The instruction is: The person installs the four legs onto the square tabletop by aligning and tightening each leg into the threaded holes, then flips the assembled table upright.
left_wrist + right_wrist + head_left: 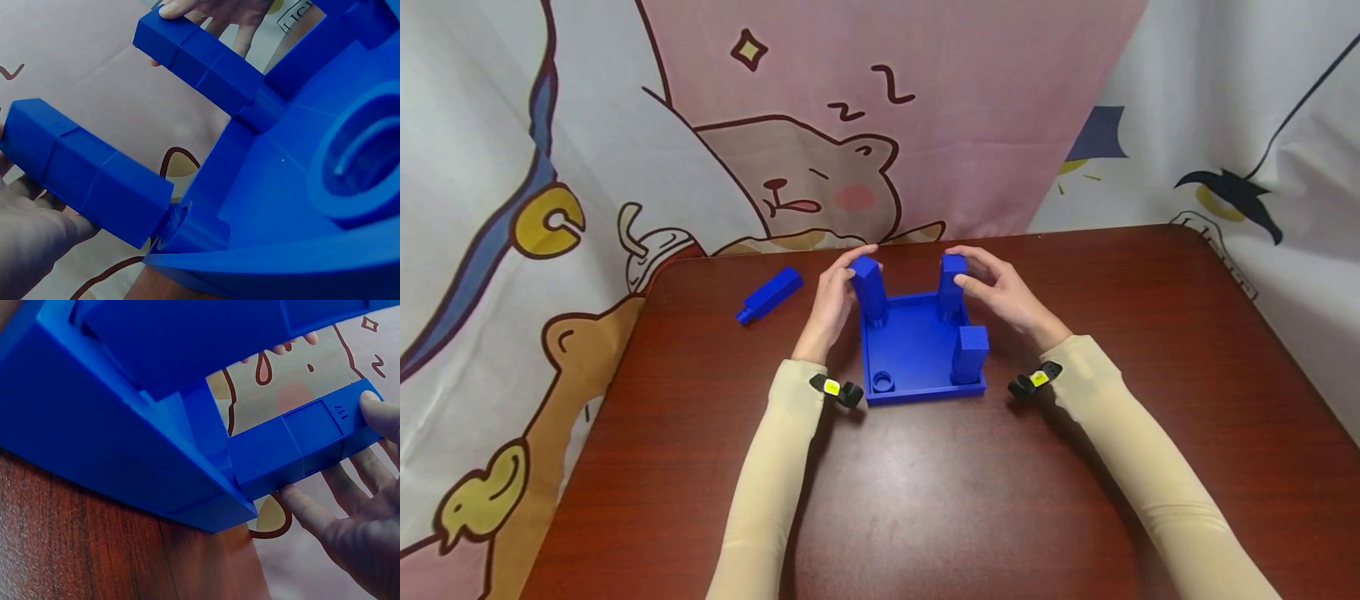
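Blue far-left leg (pixel 871 290) and far-right leg (pixel 950 293) stand pinched by left hand (pixel 831 302) and right hand (pixel 1009 293). Crooked turning could jam the former.

A screened-off tabletop nook; cartoon cloth (pixel 985 125) hangs behind a wood-grain table (pixel 940 500).

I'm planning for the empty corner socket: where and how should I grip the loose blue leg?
Probably by the thick, flat-sided body of the loose blue leg, coming from above and pinching across its long sides: it lies flat on the table, and this leaves its narrow peg free.
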Available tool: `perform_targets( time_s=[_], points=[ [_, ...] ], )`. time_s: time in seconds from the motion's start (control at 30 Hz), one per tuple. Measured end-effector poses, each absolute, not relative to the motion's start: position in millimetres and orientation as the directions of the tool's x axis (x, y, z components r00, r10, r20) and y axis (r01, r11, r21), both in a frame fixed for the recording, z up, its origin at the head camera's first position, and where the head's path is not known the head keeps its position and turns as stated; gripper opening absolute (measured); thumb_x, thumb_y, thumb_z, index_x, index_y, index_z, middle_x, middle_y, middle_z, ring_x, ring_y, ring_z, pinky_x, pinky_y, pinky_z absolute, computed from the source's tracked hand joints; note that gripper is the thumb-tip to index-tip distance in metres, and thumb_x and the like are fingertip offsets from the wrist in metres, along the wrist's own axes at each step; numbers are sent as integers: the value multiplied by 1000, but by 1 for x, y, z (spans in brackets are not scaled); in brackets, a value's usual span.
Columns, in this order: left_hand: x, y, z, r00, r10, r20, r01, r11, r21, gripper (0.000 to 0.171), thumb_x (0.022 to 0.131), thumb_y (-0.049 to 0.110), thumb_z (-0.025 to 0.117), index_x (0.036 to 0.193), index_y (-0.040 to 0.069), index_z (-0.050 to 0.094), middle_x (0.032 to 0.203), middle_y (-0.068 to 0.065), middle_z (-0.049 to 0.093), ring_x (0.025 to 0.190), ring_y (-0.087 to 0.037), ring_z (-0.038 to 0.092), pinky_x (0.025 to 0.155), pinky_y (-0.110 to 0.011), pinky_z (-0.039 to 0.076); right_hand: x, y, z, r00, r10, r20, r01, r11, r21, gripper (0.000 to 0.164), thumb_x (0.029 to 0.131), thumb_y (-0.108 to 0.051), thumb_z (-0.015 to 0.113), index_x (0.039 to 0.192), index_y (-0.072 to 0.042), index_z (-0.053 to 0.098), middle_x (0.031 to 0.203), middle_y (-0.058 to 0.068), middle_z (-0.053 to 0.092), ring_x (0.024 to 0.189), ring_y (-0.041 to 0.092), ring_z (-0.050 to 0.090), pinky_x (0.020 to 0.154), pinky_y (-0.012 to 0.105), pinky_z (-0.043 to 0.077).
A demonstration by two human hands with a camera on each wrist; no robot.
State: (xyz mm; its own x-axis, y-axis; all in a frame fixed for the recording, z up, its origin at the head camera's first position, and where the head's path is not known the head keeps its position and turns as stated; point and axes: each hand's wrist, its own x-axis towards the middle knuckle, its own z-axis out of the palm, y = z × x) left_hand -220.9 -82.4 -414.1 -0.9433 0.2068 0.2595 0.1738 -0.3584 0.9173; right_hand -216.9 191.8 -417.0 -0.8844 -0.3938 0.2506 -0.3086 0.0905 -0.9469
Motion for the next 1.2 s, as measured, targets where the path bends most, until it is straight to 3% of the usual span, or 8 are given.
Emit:
perform_targets(
  time_s=[0.13,0.23,0.37,0.5,0.63,0.8,1.0,1.2],
  points=[
    [-223,-82,-415,-919,259,297,188,-374,908,47,90,2,29,128,-18,48,104,-32,61,98,-25,62,86,-35,46,-217,192,-418,-882,-393,262,-318,85,-944,44,98,-7,55,141,-2,45,138,19,49,125,26,48,95,40,45],
    [-224,-82,-417,-910,269,316,203,-376,904,48,89,5,31,127,-17,50,102,-24,65,100,-29,62,86,-36,47,-217,192,-418,-882,-390,264,-321,87,-943,44,98,-5,55,140,-3,46,138,19,50,124,26,49,95,35,45],
    [-238,-84,-433,-906,277,321,198,-393,898,47,88,7,35,126,-6,59,106,-20,67,106,-32,61,89,-37,47,-218,191,-418,-886,-387,257,-313,88,-946,44,97,-2,55,140,-2,45,138,19,49,125,26,49,96,34,45],
    [-234,-86,-430,-899,261,350,266,-307,914,46,90,6,35,127,-2,61,113,-22,65,113,-34,58,95,-39,44,-217,191,-418,-887,-386,252,-307,86,-948,44,97,-1,54,140,0,45,138,21,49,124,27,49,95,35,45],
    [-215,-87,-408,-882,238,406,394,-98,914,43,92,-2,34,129,-7,55,121,-26,60,117,-36,54,99,-37,40,-217,192,-418,-891,-381,246,-304,98,-948,44,97,-1,54,140,-1,45,138,18,50,124,26,49,96,33,44],
    [-200,-87,-390,-855,216,471,504,129,854,42,87,-13,50,129,-9,52,122,-25,58,113,-35,56,93,-36,45,-216,192,-418,-883,-391,259,-321,100,-942,45,98,-6,55,141,-3,45,139,18,49,125,27,48,96,35,44],
    [-178,-83,-370,-847,150,510,532,228,815,46,82,-11,63,126,-12,49,119,-30,53,111,-41,54,92,-49,45,-217,192,-419,-877,-393,278,-329,68,-942,43,98,-7,56,140,-5,47,137,19,51,122,25,51,94,33,46],
    [-173,-79,-371,-863,22,505,496,227,838,40,81,-9,69,117,-14,52,111,-32,53,97,-41,58,85,-49,48,-217,191,-420,-876,-390,283,-332,65,-941,43,98,-5,55,140,-2,45,136,21,50,121,23,51,93,30,45]
  ],
)
